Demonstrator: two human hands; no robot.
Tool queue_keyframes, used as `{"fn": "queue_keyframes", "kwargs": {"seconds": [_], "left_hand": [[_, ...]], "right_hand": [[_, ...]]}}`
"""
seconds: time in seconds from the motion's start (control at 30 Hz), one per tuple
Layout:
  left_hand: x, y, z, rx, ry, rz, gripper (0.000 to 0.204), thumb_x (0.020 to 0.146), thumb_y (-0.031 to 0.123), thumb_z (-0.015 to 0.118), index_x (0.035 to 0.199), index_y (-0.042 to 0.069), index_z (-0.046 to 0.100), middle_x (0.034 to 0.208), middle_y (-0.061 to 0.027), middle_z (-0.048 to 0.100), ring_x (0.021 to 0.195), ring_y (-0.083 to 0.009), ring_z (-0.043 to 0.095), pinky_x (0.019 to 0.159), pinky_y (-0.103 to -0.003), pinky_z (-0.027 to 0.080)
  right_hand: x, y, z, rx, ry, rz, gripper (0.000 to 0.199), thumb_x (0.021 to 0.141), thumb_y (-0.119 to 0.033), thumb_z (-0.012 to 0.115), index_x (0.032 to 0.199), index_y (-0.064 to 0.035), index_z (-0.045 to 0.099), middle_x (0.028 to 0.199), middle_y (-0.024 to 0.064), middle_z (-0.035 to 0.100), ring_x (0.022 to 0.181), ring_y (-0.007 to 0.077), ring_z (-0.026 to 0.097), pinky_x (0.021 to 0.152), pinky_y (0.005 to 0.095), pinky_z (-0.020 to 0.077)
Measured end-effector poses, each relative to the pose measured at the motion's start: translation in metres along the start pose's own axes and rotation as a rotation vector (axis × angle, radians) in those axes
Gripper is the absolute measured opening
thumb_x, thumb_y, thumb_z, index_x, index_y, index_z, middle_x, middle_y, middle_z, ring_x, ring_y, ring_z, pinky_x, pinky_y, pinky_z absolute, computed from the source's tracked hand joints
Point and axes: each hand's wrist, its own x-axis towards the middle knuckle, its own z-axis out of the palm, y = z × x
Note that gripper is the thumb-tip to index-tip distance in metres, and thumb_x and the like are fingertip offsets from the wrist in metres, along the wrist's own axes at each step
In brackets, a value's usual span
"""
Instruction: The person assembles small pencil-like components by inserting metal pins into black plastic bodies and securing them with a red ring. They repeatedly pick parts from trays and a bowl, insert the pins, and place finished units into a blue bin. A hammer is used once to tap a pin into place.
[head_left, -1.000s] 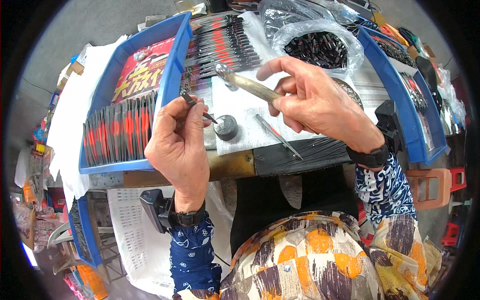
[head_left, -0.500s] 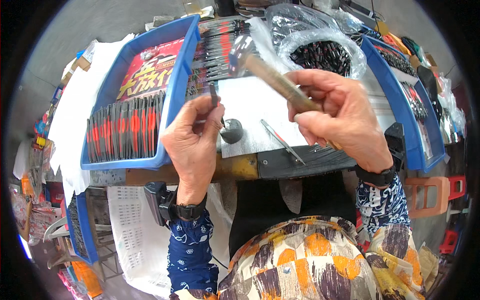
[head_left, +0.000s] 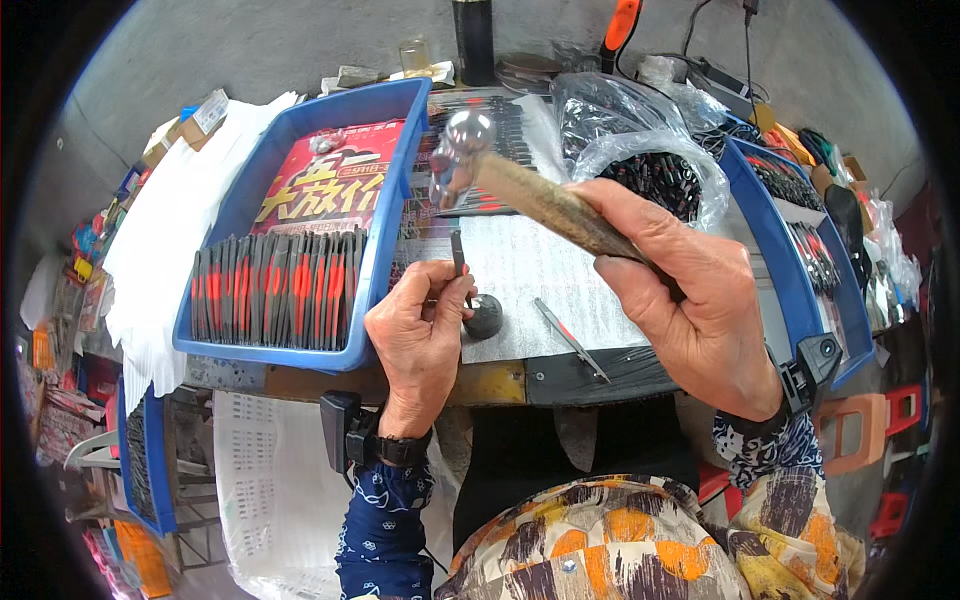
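While right hand [head_left: 703, 300] is clasping hammer [head_left: 550, 208], grip wrapped round handle, left hand [head_left: 418, 330] is pinching slim dark piece [head_left: 458, 252], grip nearly closed, near front edge of worktop [head_left: 490, 384].

Hammer [head_left: 560, 210]: metal head blurred, handle's end hidden in the right hand [head_left: 700, 300].
Dark strip [head_left: 457, 250]: partly covered by the left hand [head_left: 420, 325].
Patterned shirt [head_left: 600, 535]: cut off by lower edge.
Black cylinder [head_left: 473, 45]: cut off at the top edge.

head — left fisheye | looks down | near workbench [head_left: 490, 384]
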Motion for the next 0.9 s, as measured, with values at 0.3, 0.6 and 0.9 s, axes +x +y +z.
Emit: {"fn": "queue_keyframes", "kwargs": {"seconds": [0.3,0.6,0.9], "left_hand": [[0.001,0.003,-0.003,-0.028,-0.065,-0.035,0.005,0.093,-0.001,0.060,0.094,-0.005,0.062,0.084,-0.0071,0.066,0.076,-0.0115,0.065,0.063,-0.025,0.057],[0.000,0.006,-0.002,0.066,-0.059,-0.008,0.009,0.096,0.002,0.057,0.100,-0.005,0.062,0.085,-0.0064,0.066,0.077,-0.0104,0.065,0.064,-0.024,0.056],[-0.001,0.005,-0.001,0.021,-0.050,0.000,0.010,0.096,0.002,0.055,0.098,-0.005,0.063,0.086,-0.0078,0.067,0.078,-0.0118,0.066,0.063,-0.024,0.056]], "right_hand": [[0.016,-0.004,-0.005,0.020,0.090,-0.172,0.038,0.092,-0.009,0.060,0.129,0.0013,0.057,0.093,0.0060,0.070,0.062,0.0053,0.054,0.057,0.0223,0.0460],[0.013,-0.006,-0.003,-0.032,-0.110,-0.061,0.038,0.091,-0.007,0.060,0.128,0.0036,0.057,0.111,0.0175,0.069,0.091,0.0154,0.068,0.077,0.0270,0.0523],[0.018,-0.016,-0.012,-0.030,0.012,-0.043,0.043,0.091,-0.012,0.063,0.131,0.0026,0.056,0.103,0.0144,0.071,0.071,0.0051,0.058,0.062,0.0197,0.0466]]}}
